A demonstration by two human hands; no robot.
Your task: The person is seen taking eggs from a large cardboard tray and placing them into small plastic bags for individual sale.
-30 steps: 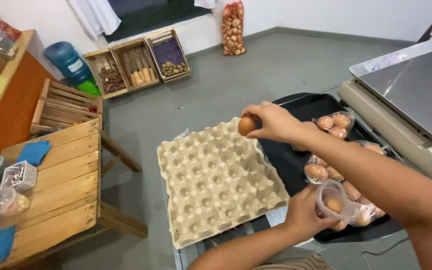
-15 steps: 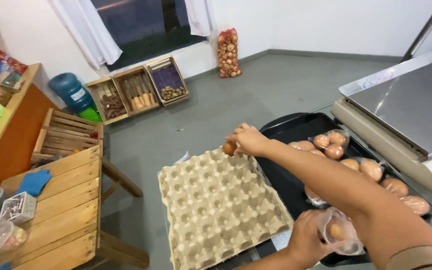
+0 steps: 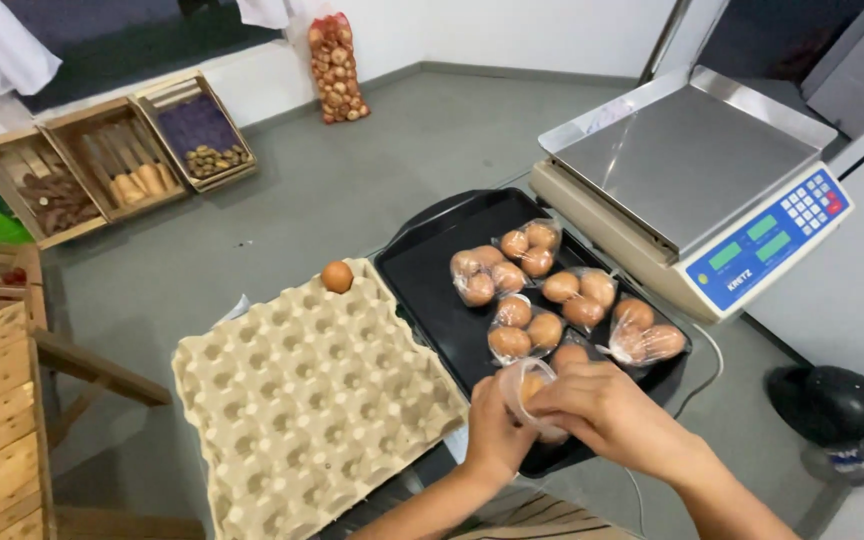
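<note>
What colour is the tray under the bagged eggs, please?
Black, seen in the head view: the tray.

We have a single view, taken from a camera worn on the head. It looks steeply down and forward over our own forearms, so both hands enter from the bottom edge. The left hand (image 3: 497, 435) and right hand (image 3: 602, 415) sit close to the lens, low and right of centre. The egg tray (image 3: 302, 400) fills the lower middle at near range, and the black tray (image 3: 432, 290) lies just beyond it to the right. The scale (image 3: 692, 190) occupies the upper right. Farther off, along the top edge, we see the floor (image 3: 372, 160), the wooden crates (image 3: 112, 170) and the wall base. No second view overlaps.
</note>
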